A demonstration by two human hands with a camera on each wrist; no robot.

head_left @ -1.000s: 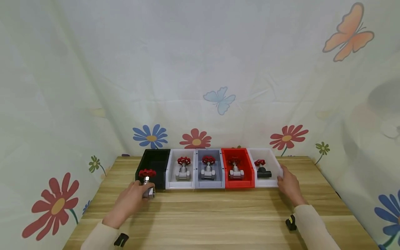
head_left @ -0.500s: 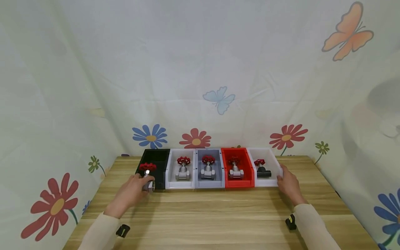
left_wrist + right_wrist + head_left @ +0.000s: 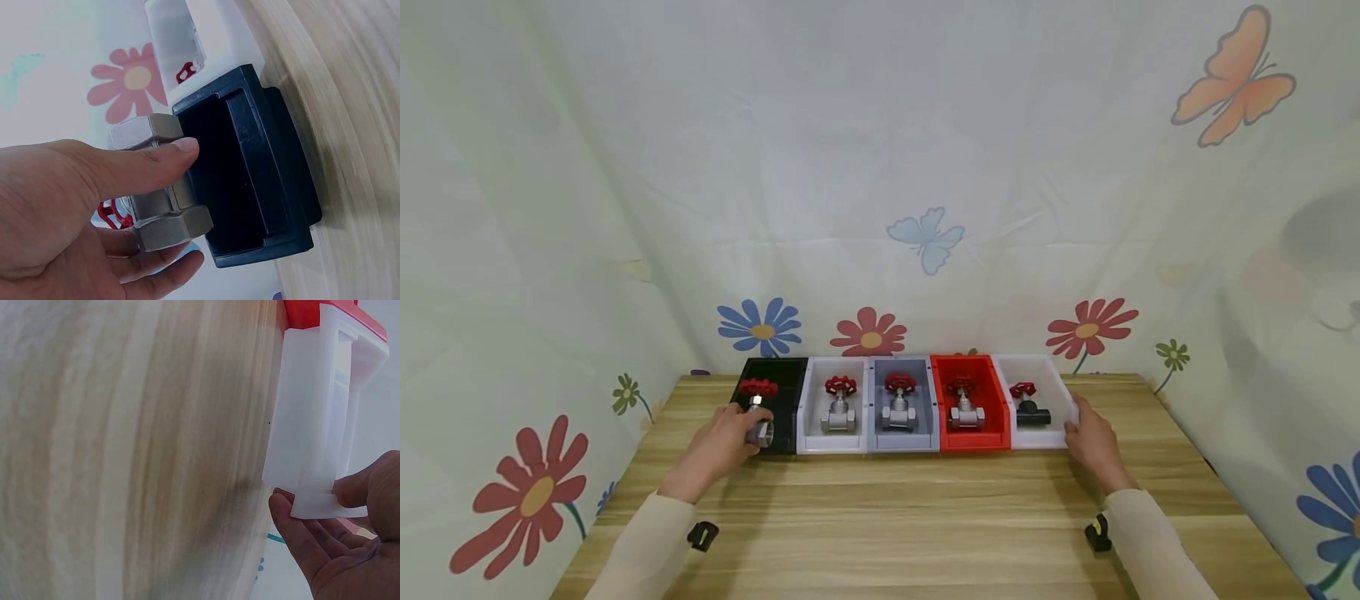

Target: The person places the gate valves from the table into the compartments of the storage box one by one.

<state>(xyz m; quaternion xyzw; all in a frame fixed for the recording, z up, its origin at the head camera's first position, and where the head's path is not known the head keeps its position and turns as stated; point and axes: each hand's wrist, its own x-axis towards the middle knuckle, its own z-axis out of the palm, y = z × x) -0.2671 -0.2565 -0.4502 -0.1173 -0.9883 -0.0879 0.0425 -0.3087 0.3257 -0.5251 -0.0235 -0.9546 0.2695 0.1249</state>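
My left hand [image 3: 718, 450] grips a metal gate valve [image 3: 762, 432] with a red handwheel, held over the front of the black bin [image 3: 787, 421]. In the left wrist view the thumb lies across the valve's hexagonal body [image 3: 165, 231], fingers behind it, near the black bin's rim [image 3: 275, 169]. At the row's right end, my right hand [image 3: 1093, 446] holds the side of a white bin [image 3: 1056, 383]. The right wrist view shows thumb and fingers pinching that white bin's corner [image 3: 319, 503]. Inside it sits a dark valve [image 3: 1033, 413] with a red handwheel.
Between the end bins stand another white bin [image 3: 833, 447], a grey bin [image 3: 904, 445] and a red bin [image 3: 975, 442], side by side. Each has a metal valve with a red handwheel inside. The wooden table [image 3: 910, 525] ends at a flowered cloth backdrop [image 3: 820, 167].
My left hand has moved forward and slightly right with the valve, further over the black bin. The right hand stays on the white bin.
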